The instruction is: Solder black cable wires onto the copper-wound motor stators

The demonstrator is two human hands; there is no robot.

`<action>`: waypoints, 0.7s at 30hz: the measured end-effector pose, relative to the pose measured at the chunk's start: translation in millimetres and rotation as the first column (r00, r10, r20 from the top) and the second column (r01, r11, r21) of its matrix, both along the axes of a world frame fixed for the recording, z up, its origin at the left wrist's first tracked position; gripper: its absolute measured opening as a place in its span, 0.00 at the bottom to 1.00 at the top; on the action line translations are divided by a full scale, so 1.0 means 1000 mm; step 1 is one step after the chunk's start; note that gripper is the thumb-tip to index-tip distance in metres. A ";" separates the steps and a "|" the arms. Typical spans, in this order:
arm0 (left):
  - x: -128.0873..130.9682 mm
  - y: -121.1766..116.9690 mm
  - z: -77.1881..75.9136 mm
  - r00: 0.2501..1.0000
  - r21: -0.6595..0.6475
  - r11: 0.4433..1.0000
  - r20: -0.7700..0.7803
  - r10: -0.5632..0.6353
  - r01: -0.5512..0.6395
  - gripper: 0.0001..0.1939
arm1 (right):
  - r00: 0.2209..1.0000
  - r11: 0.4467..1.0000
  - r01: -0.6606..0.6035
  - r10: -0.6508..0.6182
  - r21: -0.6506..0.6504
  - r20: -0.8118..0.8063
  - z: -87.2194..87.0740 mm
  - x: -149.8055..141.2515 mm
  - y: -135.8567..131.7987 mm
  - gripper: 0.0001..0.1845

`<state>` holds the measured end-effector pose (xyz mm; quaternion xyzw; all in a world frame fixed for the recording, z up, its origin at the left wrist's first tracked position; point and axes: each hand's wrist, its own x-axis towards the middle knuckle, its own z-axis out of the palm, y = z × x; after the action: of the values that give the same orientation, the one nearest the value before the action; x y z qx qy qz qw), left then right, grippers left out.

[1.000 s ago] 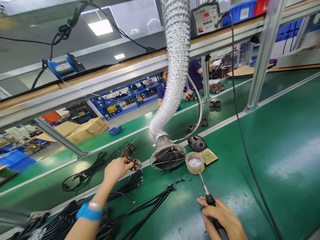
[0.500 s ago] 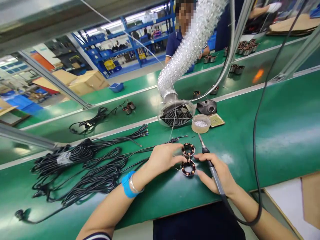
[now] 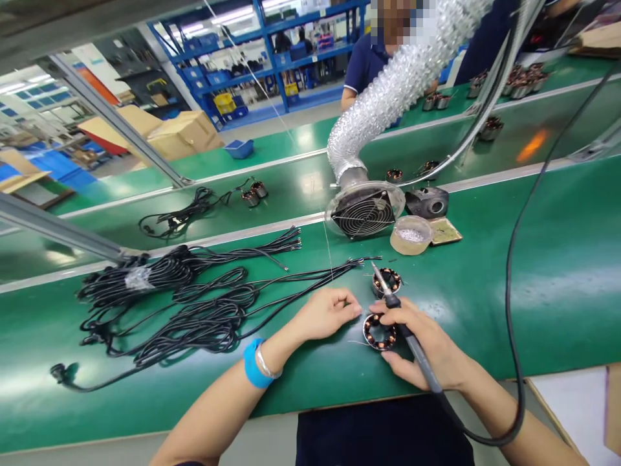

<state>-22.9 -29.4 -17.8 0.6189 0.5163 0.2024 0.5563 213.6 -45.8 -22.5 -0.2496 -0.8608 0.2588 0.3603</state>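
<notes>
My right hand (image 3: 431, 336) is wrapped round a soldering iron (image 3: 421, 362), its tip pointing up and left. The same hand's thumb and a fingertip reach to the rim of a round motor stator (image 3: 371, 338) with copper coils. Just beyond it, a second stator (image 3: 396, 279) sits partly behind the iron. To the left of the near stator is my left hand (image 3: 330, 314), fingers curled and thumb close to the index finger; what they hold, if anything, is hidden. A thin wire (image 3: 330, 249) hangs down behind that hand.
Black cables (image 3: 208, 310) lie in coils to the left. Ahead stand a round fan (image 3: 366, 215) on a silver duct (image 3: 359, 133), a tub of shiny bits (image 3: 410, 243) and a small sponge tray (image 3: 449, 233). The iron's cord (image 3: 512, 272) loops at the right. A co-worker (image 3: 361, 65) sits opposite.
My left hand came from the far side with stators, set two before me and has moved off them to the left. My right hand, keeping the soldering iron, has come onto the near stator.
</notes>
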 end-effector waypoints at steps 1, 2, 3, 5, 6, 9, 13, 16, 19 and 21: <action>0.000 -0.001 0.001 0.999 0.027 1.000 -0.043 0.011 -0.010 0.20 | 1.000 1.000 0.021 -0.021 0.023 0.000 0.000 0.000 0.000 0.26; -0.001 -0.002 0.002 0.996 0.073 0.997 -0.084 0.027 -0.021 0.19 | 0.999 0.999 0.035 -0.035 0.042 0.003 0.000 0.000 0.001 0.27; -0.002 -0.003 0.004 0.993 0.119 0.993 -0.114 0.040 -0.026 0.18 | 0.999 0.998 0.041 -0.042 0.053 0.008 0.000 -0.001 0.002 0.27; -0.005 -0.002 0.008 0.989 0.164 0.986 -0.147 0.017 0.008 0.16 | 0.999 0.998 0.032 -0.034 0.055 0.021 0.000 -0.002 0.005 0.25; -0.007 -0.001 0.009 0.988 0.159 0.986 -0.151 -0.023 0.047 0.15 | 0.999 0.999 0.019 -0.021 0.048 0.026 0.000 -0.002 0.007 0.24; -0.011 0.002 0.011 0.986 0.090 0.986 -0.099 -0.133 0.142 0.15 | 0.999 0.999 0.004 -0.006 0.042 0.035 0.001 -0.001 0.013 0.23; -0.016 0.004 0.012 0.980 0.052 0.979 -0.027 -0.196 0.198 0.15 | 0.998 0.995 0.055 -0.058 0.084 0.031 -0.002 0.000 0.015 0.24; -0.017 0.005 0.016 0.977 0.000 0.977 0.025 -0.212 0.212 0.16 | 0.994 0.989 0.099 -0.103 0.107 0.029 -0.005 0.000 0.012 0.23; -0.009 0.006 0.020 0.980 -0.129 0.985 0.177 -0.092 0.116 0.22 | 0.992 0.987 0.124 -0.126 0.098 0.014 -0.008 -0.002 0.009 0.22; 0.003 0.008 0.021 0.954 -0.249 0.968 0.295 0.049 0.027 0.26 | 0.992 0.988 0.124 -0.126 0.093 0.011 -0.008 -0.003 0.009 0.22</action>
<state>-20.2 -21.2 3.3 0.5030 0.4511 0.2301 0.7005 210.9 -36.6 -30.4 -0.2884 -0.8575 0.1935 0.3795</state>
